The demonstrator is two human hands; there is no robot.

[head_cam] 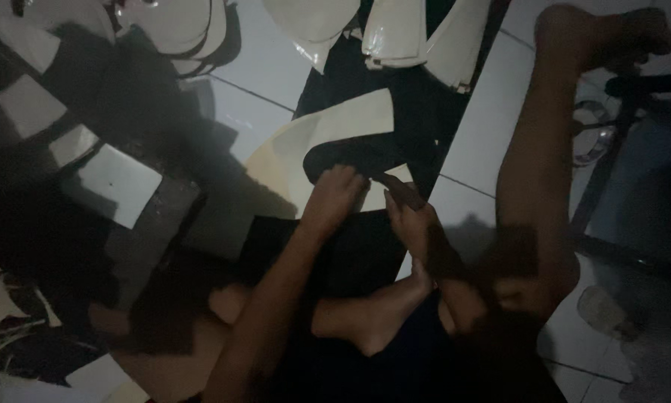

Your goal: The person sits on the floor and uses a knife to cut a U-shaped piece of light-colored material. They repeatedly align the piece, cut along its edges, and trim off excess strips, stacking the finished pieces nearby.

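A dim view looks down at a person seated on a pale tiled floor [492, 112]. The left hand [335, 190] presses, fingers curled, on a black sheet piece [350, 153] lying over a curved cream sheet [335, 127] just ahead of the knees. The right hand [410, 216], just beside it, has its fingers closed around a dark pointed tool [395, 186] whose tip touches the black piece; the kind of tool is too dark to tell. More cream cut pieces [395, 33] lie well apart at the top. A white rectangular card [119, 183] sits to the left.
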